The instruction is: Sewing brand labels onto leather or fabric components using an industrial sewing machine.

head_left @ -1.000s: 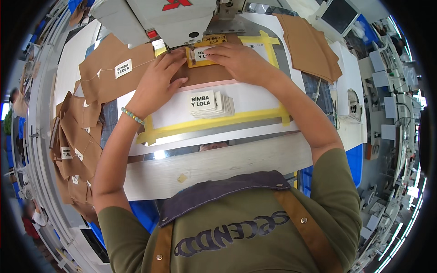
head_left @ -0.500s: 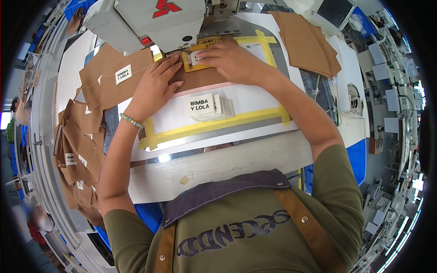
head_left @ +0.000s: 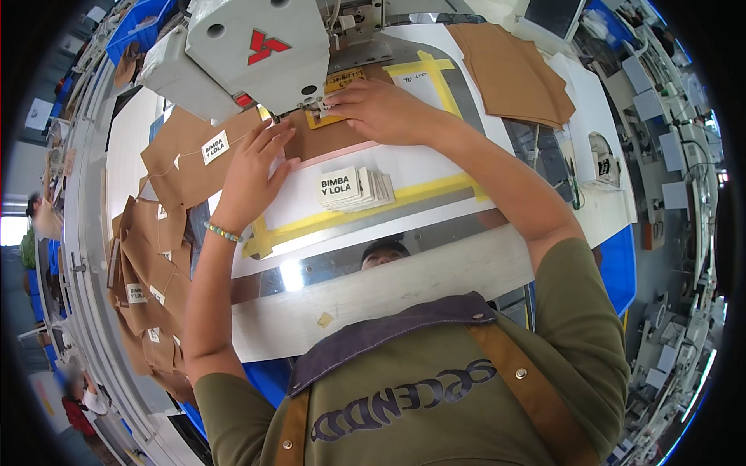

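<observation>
Under the needle area of a white sewing machine (head_left: 252, 54) lies a brown fabric piece (head_left: 315, 144). My left hand (head_left: 256, 167) rests by its left end, fingers stretched and spread. On the piece sits a yellow template (head_left: 318, 119) beside the machine's foot. Over its right side lies my right hand (head_left: 388, 113), fingers extended and hiding part of it; the white label seen in it earlier is mostly covered. A stack of white printed labels (head_left: 338, 182) stands in front of the fabric, on a white sheet edged with yellow tape (head_left: 396, 198).
At the left, a brown piece with a sewn label (head_left: 183, 159) is joined by thread to a pile of labelled pieces (head_left: 148, 264) hanging off the table. Flat brown pieces (head_left: 509, 74) are stacked at the far right. A blue bin (head_left: 618, 268) stands right.
My left hand has slid a little left and down, off the template's edge. My right hand stays over the template, slightly shifted. The whole view has tilted slightly.
</observation>
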Available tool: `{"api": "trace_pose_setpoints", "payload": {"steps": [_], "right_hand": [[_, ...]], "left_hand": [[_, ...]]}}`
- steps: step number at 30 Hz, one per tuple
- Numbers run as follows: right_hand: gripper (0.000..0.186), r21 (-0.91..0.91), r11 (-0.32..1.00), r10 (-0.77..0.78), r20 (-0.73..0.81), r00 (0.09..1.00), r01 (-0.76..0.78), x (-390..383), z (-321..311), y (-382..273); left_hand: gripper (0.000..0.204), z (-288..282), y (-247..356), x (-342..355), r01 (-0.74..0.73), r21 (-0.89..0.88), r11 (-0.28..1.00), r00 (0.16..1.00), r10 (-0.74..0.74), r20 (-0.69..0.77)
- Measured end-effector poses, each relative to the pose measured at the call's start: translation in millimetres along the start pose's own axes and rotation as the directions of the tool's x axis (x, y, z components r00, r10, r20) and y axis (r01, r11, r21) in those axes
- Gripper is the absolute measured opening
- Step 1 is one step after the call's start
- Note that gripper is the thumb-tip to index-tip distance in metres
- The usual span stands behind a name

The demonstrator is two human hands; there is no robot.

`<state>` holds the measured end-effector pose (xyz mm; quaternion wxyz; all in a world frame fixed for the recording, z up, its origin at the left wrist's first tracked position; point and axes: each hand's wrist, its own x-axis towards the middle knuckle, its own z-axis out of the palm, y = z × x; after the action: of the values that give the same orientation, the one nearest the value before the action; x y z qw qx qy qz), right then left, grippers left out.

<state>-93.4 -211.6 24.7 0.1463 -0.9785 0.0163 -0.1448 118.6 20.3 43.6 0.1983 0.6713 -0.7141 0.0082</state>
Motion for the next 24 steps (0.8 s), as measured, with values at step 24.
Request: {"api": "trace_pose_setpoints", "payload": {"steps": [24], "right_hand": [[0.026, -0.005, 0.955, 0.261, -0.459, 0.849, -0.296, -79, -30, 85]], "left_hand": [[0.052, 16, 9, 26, -0.006, -0.081, 0.997, 1.0, 0.006, 0.009]]}}
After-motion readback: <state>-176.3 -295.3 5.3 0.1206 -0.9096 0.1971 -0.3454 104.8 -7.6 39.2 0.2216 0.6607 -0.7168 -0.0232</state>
